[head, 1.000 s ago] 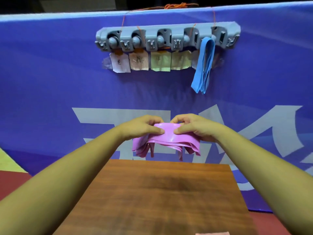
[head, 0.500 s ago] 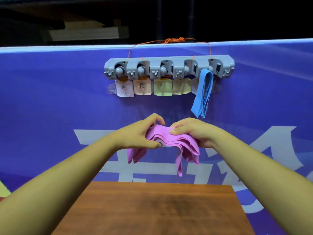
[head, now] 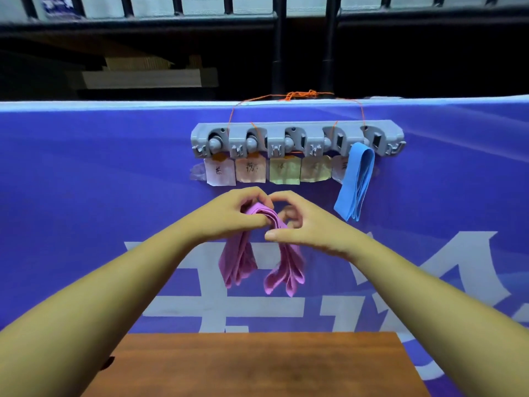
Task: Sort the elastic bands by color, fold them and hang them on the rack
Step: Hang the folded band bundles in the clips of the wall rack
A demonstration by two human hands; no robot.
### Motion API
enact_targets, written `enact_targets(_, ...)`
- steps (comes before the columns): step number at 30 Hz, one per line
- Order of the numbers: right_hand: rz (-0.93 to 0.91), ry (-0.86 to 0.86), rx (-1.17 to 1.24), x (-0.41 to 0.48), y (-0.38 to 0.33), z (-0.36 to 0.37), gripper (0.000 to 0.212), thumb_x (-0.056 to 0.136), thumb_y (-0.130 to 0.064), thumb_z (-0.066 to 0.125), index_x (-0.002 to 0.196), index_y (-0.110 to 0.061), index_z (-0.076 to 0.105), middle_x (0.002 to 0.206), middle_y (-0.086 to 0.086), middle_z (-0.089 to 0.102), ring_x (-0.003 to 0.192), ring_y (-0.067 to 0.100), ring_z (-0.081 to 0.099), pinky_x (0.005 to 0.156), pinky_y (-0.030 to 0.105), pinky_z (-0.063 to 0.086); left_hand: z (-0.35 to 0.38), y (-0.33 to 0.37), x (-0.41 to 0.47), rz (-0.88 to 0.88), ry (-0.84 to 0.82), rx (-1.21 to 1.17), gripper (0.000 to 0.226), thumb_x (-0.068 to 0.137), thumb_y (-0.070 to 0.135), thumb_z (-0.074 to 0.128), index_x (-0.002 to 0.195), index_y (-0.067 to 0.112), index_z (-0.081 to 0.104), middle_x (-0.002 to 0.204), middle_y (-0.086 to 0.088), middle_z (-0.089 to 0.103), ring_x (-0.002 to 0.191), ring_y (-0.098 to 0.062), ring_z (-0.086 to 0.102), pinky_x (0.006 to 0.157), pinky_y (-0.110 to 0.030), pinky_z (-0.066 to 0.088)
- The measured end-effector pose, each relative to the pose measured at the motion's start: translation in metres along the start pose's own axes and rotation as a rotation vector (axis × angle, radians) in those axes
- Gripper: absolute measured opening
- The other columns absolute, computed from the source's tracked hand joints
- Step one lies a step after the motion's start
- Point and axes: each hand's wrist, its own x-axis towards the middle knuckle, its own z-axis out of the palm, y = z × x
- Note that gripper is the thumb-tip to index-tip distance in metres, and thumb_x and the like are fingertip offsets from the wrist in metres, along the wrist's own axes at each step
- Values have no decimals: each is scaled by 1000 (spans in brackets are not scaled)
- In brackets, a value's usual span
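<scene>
A folded bundle of pink elastic bands (head: 243,262) hangs in two drooping halves below my hands, a short way under the grey hook rack (head: 297,130). My left hand (head: 232,216) pinches the bundle at its top fold. My right hand (head: 303,222) sits just right of the fold with fingers curled and its thumb beside the bands; whether it holds them is not plain. A folded blue elastic band (head: 356,181) hangs from a hook near the rack's right end. The other hooks carry nothing.
Small paper colour labels (head: 266,171) are stuck under the rack on the blue banner wall (head: 100,181). A brown wooden table (head: 257,365) lies below my arms. Orange string (head: 297,95) ties the rack to a dark railing behind.
Both hands have lifted the pink bundle up toward the rack. The bands went from spread flat between both hands to draped over a narrow fold that the left hand pinches.
</scene>
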Motion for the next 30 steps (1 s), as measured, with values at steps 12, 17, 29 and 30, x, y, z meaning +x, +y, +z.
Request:
enact_targets(12,-117,342,-98,37,-18,31,19,79,-13,57,90,-28,61,76,-6,68,68,17,56,70,34,49,-40,-32,-22,-8,49,6,41,74,26,70,102,26,41,84,1,54,66,-13,46,63,-34,44)
enact_targets(17,-162,490,-89,74,-40,44,17,80,-15,58,89,-28,64,77,-7,68,64,9,54,63,27,45,-77,-40,-22,54,227,-101,29,75,24,66,101,24,53,88,0,63,74,-15,55,69,-36,46)
enact_targets(29,-131,753,-241,153,-79,71,18,82,-28,55,96,-32,65,77,-11,69,79,14,65,74,40,55,-141,-61,0,104,436,-160,15,90,19,66,103,15,63,97,-6,72,86,-13,67,81,-26,51)
enact_targets(30,-127,763,-271,155,-77,72,19,83,-26,54,97,-31,65,76,-10,69,78,16,65,74,41,55,-142,-65,3,101,423,-154,15,89,21,67,103,17,63,98,-5,72,90,-17,69,84,-30,53)
